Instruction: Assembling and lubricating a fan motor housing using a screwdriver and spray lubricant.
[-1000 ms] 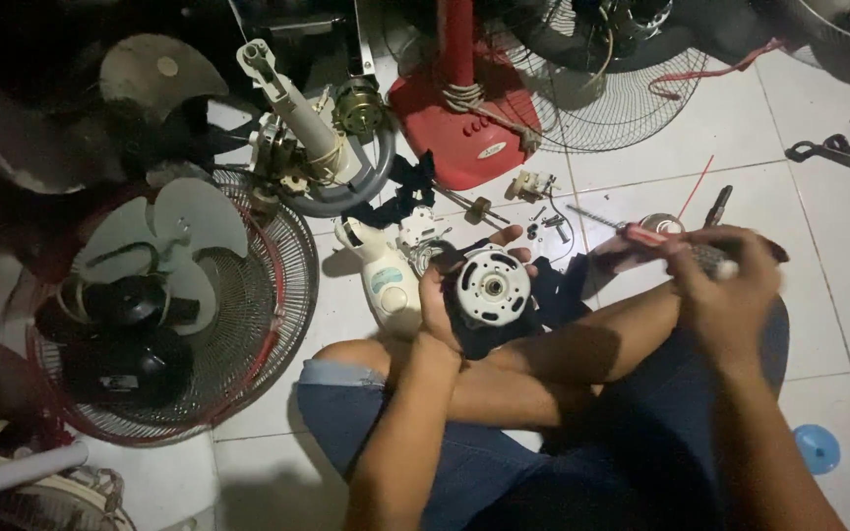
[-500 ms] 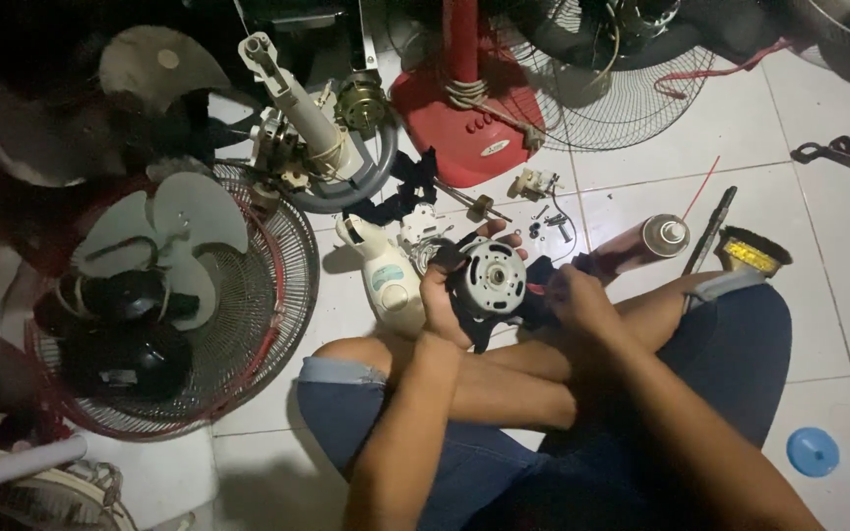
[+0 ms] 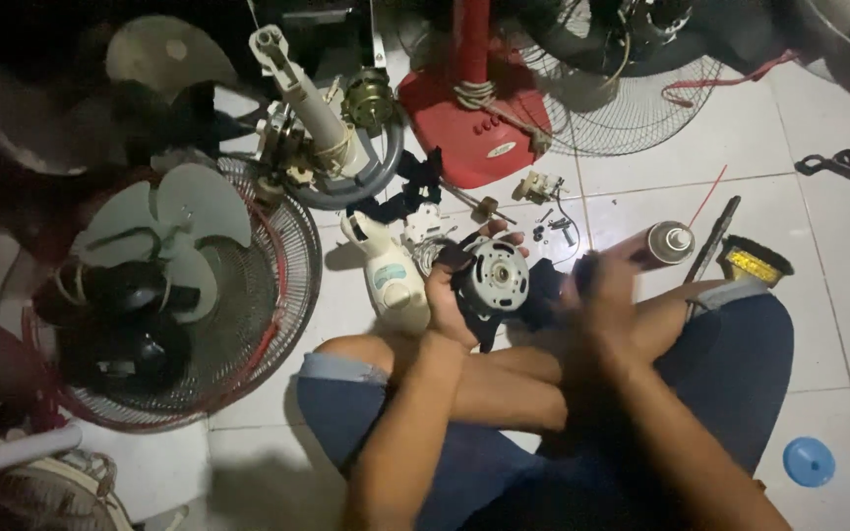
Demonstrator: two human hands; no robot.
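Two hands low: left hand (image 3: 448, 300) grips fan motor (image 3: 496, 278), right hand (image 3: 597, 295) blurred.

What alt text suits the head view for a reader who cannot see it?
A seated person's left hand grips a round silver-and-black fan motor over crossed legs, the blurred right hand beside it. Around lie a white-bladed fan in a wire guard, a red fan base and a spray can.

Fan motor (image 3: 497, 278): round, silver end face with dark housing, face tilted toward the camera. Located at frame centre, above the crossed legs, gripped at its left edge.
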